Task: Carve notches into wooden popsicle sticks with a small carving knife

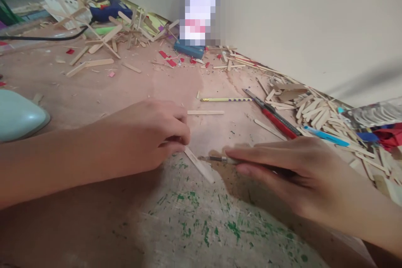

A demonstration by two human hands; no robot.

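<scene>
My left hand (pixel 166 132) is closed, with its fingers pinching one end of a wooden craft stick (pixel 199 165). The stick slants down to the right across the table. In my right hand (pixel 292 176) is a slim craft knife (pixel 220 159), gripped like a pen and pointing left. Its narrow metal tip is at the stick's right edge; whether it touches is hard to tell. Most of the knife's handle is hidden by my fingers. Just beyond my left hand lies another craft stick (pixel 207 112), and behind that a patterned pencil (pixel 226 99).
A red box cutter (pixel 276 119) lies near my right hand, with a blue pen (pixel 326 135) beside it. Loose sticks (pixel 314 109) are heaped along the wall. At the back left are a blue glue gun (pixel 111 9) and stick pieces. A pale rounded object (pixel 20 115) sits left.
</scene>
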